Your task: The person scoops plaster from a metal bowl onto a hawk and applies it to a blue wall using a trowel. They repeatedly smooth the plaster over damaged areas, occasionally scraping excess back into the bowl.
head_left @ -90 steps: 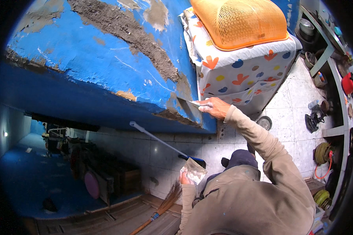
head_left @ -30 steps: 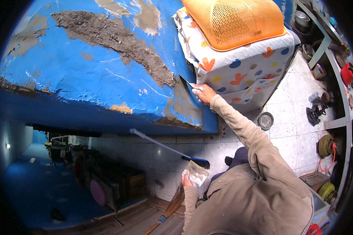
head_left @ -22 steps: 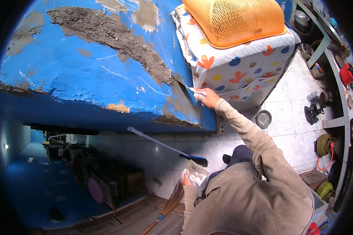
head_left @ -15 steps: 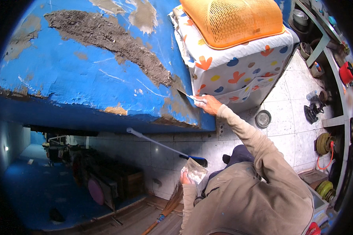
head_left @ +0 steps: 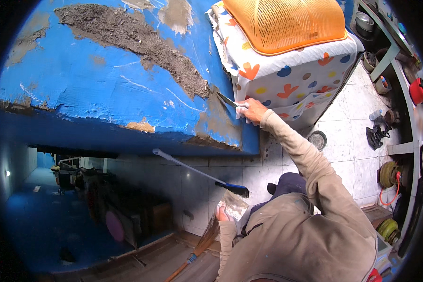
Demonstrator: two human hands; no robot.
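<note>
A putty knife (head_left: 227, 99) is gripped in my right hand (head_left: 253, 112), its blade against the blue wall (head_left: 103, 89) near the right corner. The tip lies at the lower end of a long, rough grey-brown patch (head_left: 141, 44) where paint is gone. Smoother grey filler (head_left: 223, 123) covers the wall just below the blade. White residue coats the fingers of that hand. Lower down, near my body, my left hand (head_left: 222, 213) holds a pale, squarish piece smeared with white (head_left: 235, 207); its exact kind cannot be made out.
Right of the corner stands a box-shaped thing under a patterned cover (head_left: 286, 84), topped by an orange plastic basket (head_left: 291, 23). A long-handled brush (head_left: 192, 169) and a straw broom (head_left: 202, 244) are below. A round metal bowl (head_left: 317, 140) sits on the tiles; shelving (head_left: 402, 148) lines the right.
My right hand and the putty knife have shifted slightly up, the blade now nearer the rough patch's lower end. My left hand keeps its place with the pale piece.
</note>
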